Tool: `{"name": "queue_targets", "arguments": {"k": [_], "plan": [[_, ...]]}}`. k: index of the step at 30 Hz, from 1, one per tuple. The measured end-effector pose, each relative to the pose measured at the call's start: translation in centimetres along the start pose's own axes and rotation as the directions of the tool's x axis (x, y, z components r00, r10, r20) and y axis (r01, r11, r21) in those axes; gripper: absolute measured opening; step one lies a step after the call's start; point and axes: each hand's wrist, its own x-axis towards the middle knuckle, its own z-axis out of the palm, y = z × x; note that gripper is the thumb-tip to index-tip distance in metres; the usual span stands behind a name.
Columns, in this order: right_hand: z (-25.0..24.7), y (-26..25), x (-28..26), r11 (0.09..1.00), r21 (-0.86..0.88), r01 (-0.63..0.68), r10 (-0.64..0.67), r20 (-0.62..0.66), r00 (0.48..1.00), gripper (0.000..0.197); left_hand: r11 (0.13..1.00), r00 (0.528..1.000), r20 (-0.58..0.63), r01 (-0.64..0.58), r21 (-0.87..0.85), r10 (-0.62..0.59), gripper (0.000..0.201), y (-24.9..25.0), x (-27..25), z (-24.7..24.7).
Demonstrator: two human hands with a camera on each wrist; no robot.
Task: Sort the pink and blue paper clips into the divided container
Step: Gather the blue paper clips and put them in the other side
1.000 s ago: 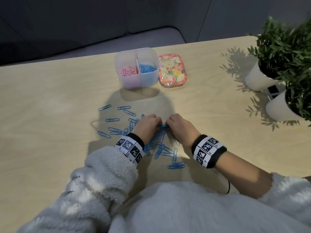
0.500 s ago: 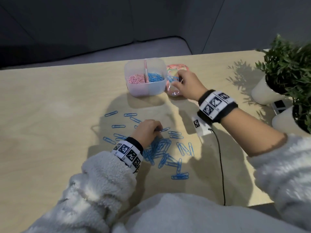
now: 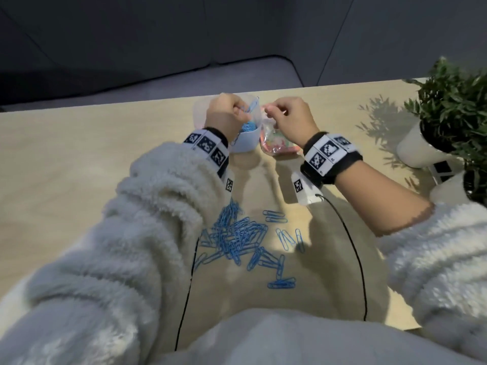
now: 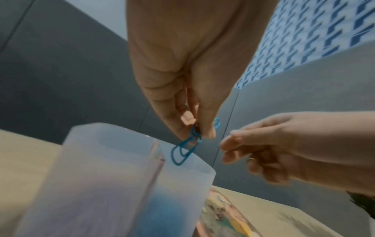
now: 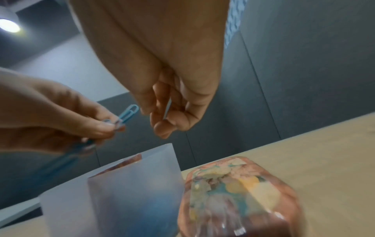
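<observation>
My left hand (image 3: 246, 113) pinches a few blue paper clips (image 4: 185, 151) just above the blue side of the translucent divided container (image 3: 245, 144). One clip (image 5: 129, 113) sticks up from its fingers. My right hand (image 3: 271, 111) hovers close beside it, over the gap between container and floral tin, fingers curled round a thin blue clip (image 5: 167, 109) seen edge-on. A blue mass shows through the container wall (image 4: 162, 206), right of the pink divider (image 4: 157, 158). A pile of blue clips (image 3: 237, 238) lies on the table near my body.
A floral tin (image 3: 279, 150) lies right of the container. Two potted plants in white pots (image 3: 413, 147) stand at the table's right edge. Black cables (image 3: 354, 246) run from my wrists across the wooden table (image 3: 79, 159). Loose clips (image 3: 282, 283) are scattered near the pile.
My left hand has lifted from the pile and come up over the container with blue clips. My right hand stays up by the tin, now closer to the container.
</observation>
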Motion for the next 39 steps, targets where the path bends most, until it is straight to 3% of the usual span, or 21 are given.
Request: {"name": "queue_targets", "arguments": {"k": [3,7,11,16,19,21,24,27,29,31,33,39], "plan": [[-0.8,1.9,-4.1,0.996,0.078,-0.041,0.042,-0.008,0.999,0.023,0.993,0.996,-0.006,0.087,-0.083,-0.087,0.010,0.0,1.9,1.1],[-1.7,4.9,-10.7,0.975,0.151,-0.163,0.136,0.179,0.975,0.018,0.998,0.998,-0.025,0.062,-0.020,-0.062,0.014,-0.5,2.2,2.2],[-2.9,7.7,-15.6,0.963,0.140,-0.232,0.201,0.206,0.958,0.035,0.970,0.998,0.056,-0.052,0.238,0.040,0.024,-0.6,1.7,2.5],[-4.5,11.0,-18.9,0.938,0.096,-0.334,0.320,0.130,0.938,0.024,0.904,0.983,0.113,-0.177,0.390,0.144,0.029,-0.4,0.9,1.9],[-5.3,11.6,-20.2,0.932,0.023,-0.361,0.356,0.109,0.928,0.018,0.845,0.946,0.074,-0.315,0.432,0.314,0.020,-0.4,-0.6,1.6],[-5.4,11.2,-21.1,0.930,0.023,-0.366,0.359,0.147,0.922,0.011,0.814,0.916,0.151,-0.399,0.423,0.371,0.018,-1.1,-2.4,2.1],[-4.4,11.0,-22.3,0.919,0.079,-0.386,0.354,0.261,0.898,0.019,0.767,0.895,0.327,-0.434,0.472,0.304,0.021,-3.5,-5.3,3.8],[-2.6,10.4,-22.6,0.930,-0.008,-0.368,0.352,0.311,0.883,0.042,0.666,0.882,0.449,-0.422,0.615,0.145,0.047,-5.2,-7.1,5.2],[-1.4,9.7,-22.4,0.949,-0.091,-0.303,0.317,0.299,0.900,0.049,0.612,0.838,0.541,-0.464,0.641,0.069,0.058,-5.3,-8.1,5.6],[-0.3,8.8,-22.0,0.953,-0.186,-0.240,0.285,0.279,0.917,0.049,0.585,0.795,0.601,-0.528,0.616,0.085,0.057,-5.2,-9.6,6.2],[0.8,7.7,-21.6,0.946,-0.256,-0.199,0.266,0.261,0.928,0.046,0.613,0.768,0.631,-0.553,0.564,0.112,0.057,-5.4,-11.4,6.9],[2.4,6.5,-21.3,0.929,-0.344,-0.139,0.231,0.243,0.942,0.027,0.645,0.730,0.636,-0.615,0.453,0.249,0.042,-6.4,-14.8,7.8]]}}
